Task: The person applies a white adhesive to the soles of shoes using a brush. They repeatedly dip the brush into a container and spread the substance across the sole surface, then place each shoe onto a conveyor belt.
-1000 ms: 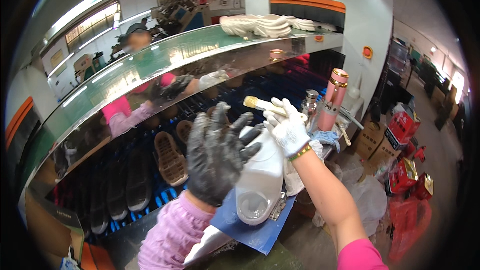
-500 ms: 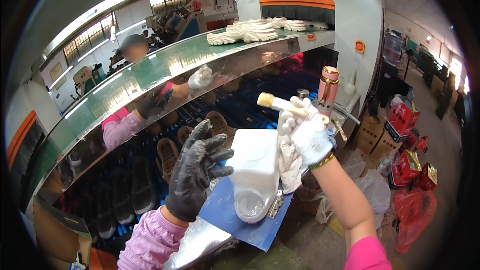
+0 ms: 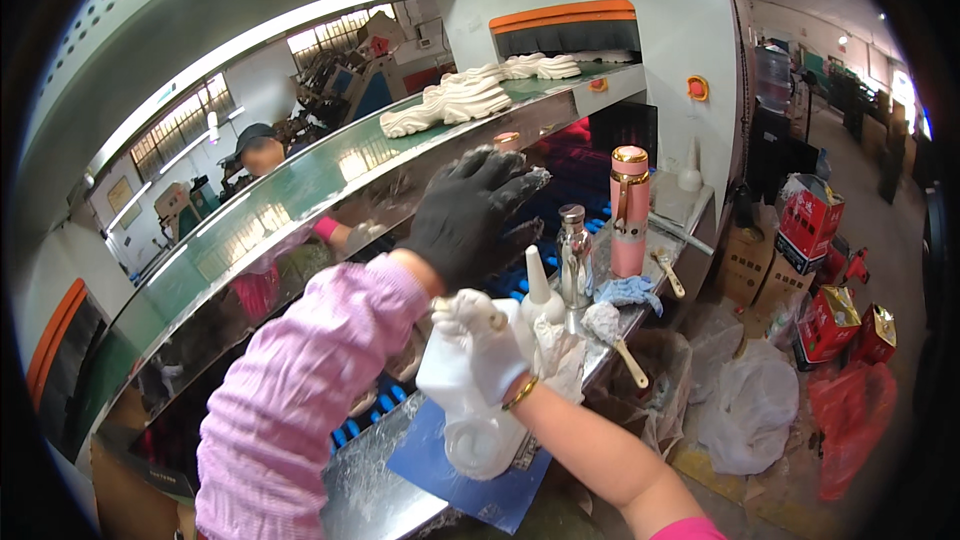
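My left hand (image 3: 478, 215), in a black glove, reaches out over the lower rack by the shiny conveyor side. Its fingers are stretched and apart, and nothing shows in them. Below it my right hand (image 3: 482, 340), in a white glove, is closed around a brush whose pale handle end (image 3: 497, 321) pokes out; most of the brush is hidden. The right hand hovers over a white plastic container (image 3: 440, 380) with a round open cup (image 3: 478, 443) at its near end. A blue sheet (image 3: 415, 465) lies under the container.
White soles (image 3: 450, 105) lie on the green belt (image 3: 365, 155). Right of the container stand a nozzle bottle (image 3: 541, 295), a steel bottle (image 3: 575, 255) and a pink thermos (image 3: 630, 220). A blue cloth (image 3: 628, 293) and a brush (image 3: 632, 364) lie nearby. Across the belt is a person (image 3: 262, 152).
My left hand has moved up and away over the rack. My right hand has come left and down with the brush, over the container. The view has shifted, and brown soles are now largely hidden.
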The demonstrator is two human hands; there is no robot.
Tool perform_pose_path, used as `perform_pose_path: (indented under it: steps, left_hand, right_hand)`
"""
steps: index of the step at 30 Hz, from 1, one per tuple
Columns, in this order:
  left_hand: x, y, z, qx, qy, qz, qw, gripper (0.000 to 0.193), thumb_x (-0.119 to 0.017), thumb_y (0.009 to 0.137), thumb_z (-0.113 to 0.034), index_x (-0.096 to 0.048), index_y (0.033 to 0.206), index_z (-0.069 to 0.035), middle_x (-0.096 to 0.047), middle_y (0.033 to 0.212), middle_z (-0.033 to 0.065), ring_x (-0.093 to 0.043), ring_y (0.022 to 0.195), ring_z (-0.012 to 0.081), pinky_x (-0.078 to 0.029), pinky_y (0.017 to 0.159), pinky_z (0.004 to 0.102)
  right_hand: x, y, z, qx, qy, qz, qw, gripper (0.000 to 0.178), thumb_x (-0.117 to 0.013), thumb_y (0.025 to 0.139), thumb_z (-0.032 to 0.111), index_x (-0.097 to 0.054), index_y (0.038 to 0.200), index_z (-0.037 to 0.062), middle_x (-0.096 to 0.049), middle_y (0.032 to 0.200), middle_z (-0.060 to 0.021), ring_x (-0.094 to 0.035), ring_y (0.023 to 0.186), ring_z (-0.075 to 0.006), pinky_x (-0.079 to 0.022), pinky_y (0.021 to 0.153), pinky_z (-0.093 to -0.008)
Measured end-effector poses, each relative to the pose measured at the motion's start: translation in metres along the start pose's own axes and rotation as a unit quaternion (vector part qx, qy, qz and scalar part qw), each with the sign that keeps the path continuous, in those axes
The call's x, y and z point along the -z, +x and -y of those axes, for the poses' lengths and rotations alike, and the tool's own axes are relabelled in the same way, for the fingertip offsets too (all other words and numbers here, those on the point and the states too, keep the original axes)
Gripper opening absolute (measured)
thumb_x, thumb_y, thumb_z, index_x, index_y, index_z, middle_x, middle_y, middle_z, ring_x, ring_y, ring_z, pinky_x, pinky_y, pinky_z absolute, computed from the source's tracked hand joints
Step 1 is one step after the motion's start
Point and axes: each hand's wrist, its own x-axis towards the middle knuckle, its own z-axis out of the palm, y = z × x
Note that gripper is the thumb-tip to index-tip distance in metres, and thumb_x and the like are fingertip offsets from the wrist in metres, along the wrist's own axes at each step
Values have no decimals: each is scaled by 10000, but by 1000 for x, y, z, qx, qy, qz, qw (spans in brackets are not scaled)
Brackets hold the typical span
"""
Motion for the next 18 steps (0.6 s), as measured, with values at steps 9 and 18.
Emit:
perform_pose_path:
  steps: [9, 18]
  left_hand:
    - [-117, 93, 108, 60, 177, 112, 976, 576, -628, 892, -483, -549, 1399, -221, -557, 1391, 141, -490, 1324, 341, -392, 1088, 445]
    - [-104, 80, 190, 193, 260, 256, 911, 843, -485, 811, -815, -500, 1464, -282, -602, 1358, 136, -528, 1289, 316, -362, 1083, 498]
  right_hand:
    - [-27, -18, -5, -71, -13, -64, 995, 295, -679, 974, 284, -693, 1128, 33, -708, 964, -18, -645, 797, -60, -537, 666, -233]
    - [-28, -15, 21, -112, -5, -17, 994, 271, -624, 998, 160, -623, 1240, 37, -663, 1184, -29, -603, 1060, -79, -474, 949, -223]
